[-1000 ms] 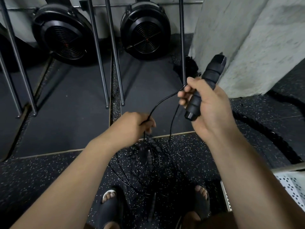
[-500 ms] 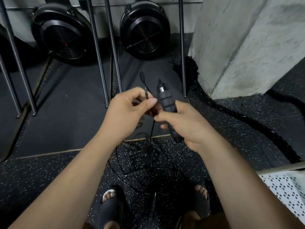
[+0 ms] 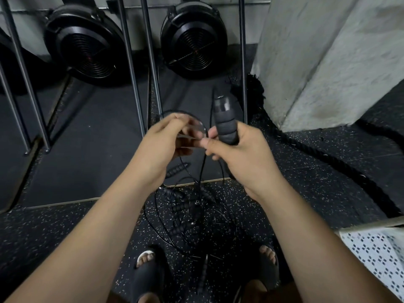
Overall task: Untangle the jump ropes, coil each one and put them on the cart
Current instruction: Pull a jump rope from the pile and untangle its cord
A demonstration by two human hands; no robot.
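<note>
Black ribbed foam wraps the jump-rope handle [image 3: 225, 127] that the right hand [image 3: 244, 156] grips upright, fingers curled round its lower half and its hard cap pointing up. Just beside it, the left hand [image 3: 166, 143] has its fingertips drawn together on the thin black cord [image 3: 204, 127] that loops over from that handle; the fingers are blurred, but they look to be pinching the cord rather than lying spread. From the 2 hands the cord drops to the speckled rubber floor [image 3: 306, 193], where the rest of the ropes lie as 1 tangle [image 3: 190, 215] of overlapping loops and several more foam handles, between the person's sandals [image 3: 148, 274]. By this showing the work is at an early stage: 1 handle is lifted clear and its cord is being traced, nothing is coiled, and the pile remains knotted. A white perforated panel [image 3: 376, 252] at the lower right edge is probably the cart; no rope lies on the part in view. Farther out are a thick battle rope [image 3: 328, 162], a concrete pillar [image 3: 328, 62], slanted metal bars [image 3: 131, 62] and 2 black fan housings [image 3: 194, 38].
</note>
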